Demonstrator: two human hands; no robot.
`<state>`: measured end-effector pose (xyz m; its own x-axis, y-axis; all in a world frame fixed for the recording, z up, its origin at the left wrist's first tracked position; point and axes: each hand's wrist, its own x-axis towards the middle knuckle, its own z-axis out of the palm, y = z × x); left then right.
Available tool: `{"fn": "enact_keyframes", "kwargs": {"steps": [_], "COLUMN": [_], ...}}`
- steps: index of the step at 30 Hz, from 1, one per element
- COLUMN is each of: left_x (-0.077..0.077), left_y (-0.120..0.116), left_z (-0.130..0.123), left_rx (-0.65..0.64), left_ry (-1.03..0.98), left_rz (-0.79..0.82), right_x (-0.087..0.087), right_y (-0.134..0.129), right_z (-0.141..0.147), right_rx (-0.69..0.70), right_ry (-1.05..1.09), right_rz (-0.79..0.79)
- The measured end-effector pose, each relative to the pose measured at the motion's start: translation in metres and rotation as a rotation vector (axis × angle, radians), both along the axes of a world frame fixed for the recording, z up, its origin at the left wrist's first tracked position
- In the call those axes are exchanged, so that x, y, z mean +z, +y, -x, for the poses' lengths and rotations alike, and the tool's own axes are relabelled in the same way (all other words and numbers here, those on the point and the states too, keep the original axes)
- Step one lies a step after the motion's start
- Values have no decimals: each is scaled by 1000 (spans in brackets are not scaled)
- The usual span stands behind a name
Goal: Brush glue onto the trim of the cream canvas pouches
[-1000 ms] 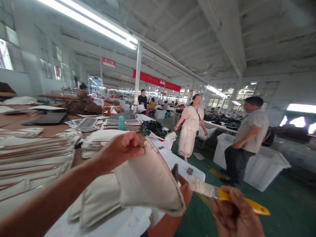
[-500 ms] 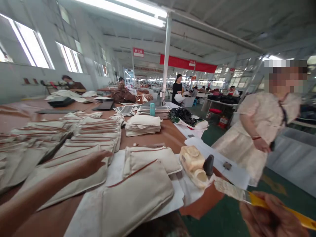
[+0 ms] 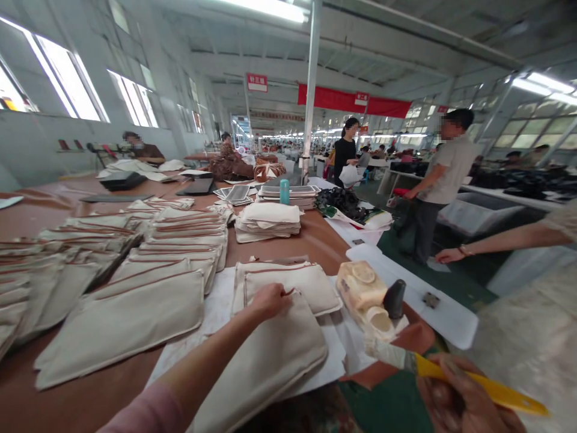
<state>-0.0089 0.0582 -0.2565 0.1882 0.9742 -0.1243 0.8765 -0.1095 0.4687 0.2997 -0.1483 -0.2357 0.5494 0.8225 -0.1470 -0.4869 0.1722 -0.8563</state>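
Note:
My left hand (image 3: 269, 300) is closed at the brown-trimmed upper edge of a cream fabric bag panel (image 3: 274, 349), its fingers pinching near the corner. Behind that panel, another cream panel (image 3: 295, 282) lies on white paper. In my right hand (image 3: 462, 394) is a paintbrush (image 3: 487, 388) with a yellow handle; its pale, coated bristles point left. Just beyond the bristles stands a stained plastic container (image 3: 358, 282) with a round opening facing me. A dark cone-shaped piece (image 3: 395, 299) is beside it.
Rows of cream panels (image 3: 148, 297) overlap on the brown table (image 3: 315, 231) at left. A stack of cream pieces (image 3: 268, 219) and a teal bottle (image 3: 283, 191) are farther back. At right, a person's arm (image 3: 509, 239) reaches in, and another person (image 3: 444, 174) stands in the aisle.
My left hand has moved right from the rows of panels to the front panel's trimmed edge. The brush has shifted left, nearer the container. The person at right has come closer.

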Motion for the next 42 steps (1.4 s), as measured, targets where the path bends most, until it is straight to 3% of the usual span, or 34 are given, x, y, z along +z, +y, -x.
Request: {"fn": "enact_keyframes", "kwargs": {"steps": [3, 8, 11, 15, 19, 23, 28, 33, 36, 39, 42], "left_x": [8, 34, 53, 72, 79, 81, 81, 74, 66, 63, 70], "left_y": [-10, -49, -72, -92, -102, -108, -112, -121, -133, -147, -158], "left_z": [0, -2, -4, -7, -9, -8, -8, -7, -9, -12, -12], "left_rx": [-65, -190, -293, -360, -355, -369, -415, -498, -490, -610, -718], "left_ry": [-116, -382, -572, -640, -760, -811, -798, -696, -623, -499, -300], "left_rz": [40, 101, 167, 206, 310, 357, 336, 117, -154, -450, -692], "right_x": [9, 28, 33, 31, 33, 36, 34, 35, 40, 49, 60], "right_y": [14, 36, 42, 46, 49, 42, 32, 32, 28, 23, 19], "right_z": [25, 56, 64, 72, 72, 66, 71, 59, 51, 51, 56], "right_rx": [-47, -36, 8, 67, 3, -82, 35, -41, 21, 88, 118], "right_ry": [-29, -128, -284, -585, -749, -773, -786, -725, -520, -346, -299], "right_rz": [-87, -201, -288, -403, -415, -415, -399, -343, -322, -327, -344]}}
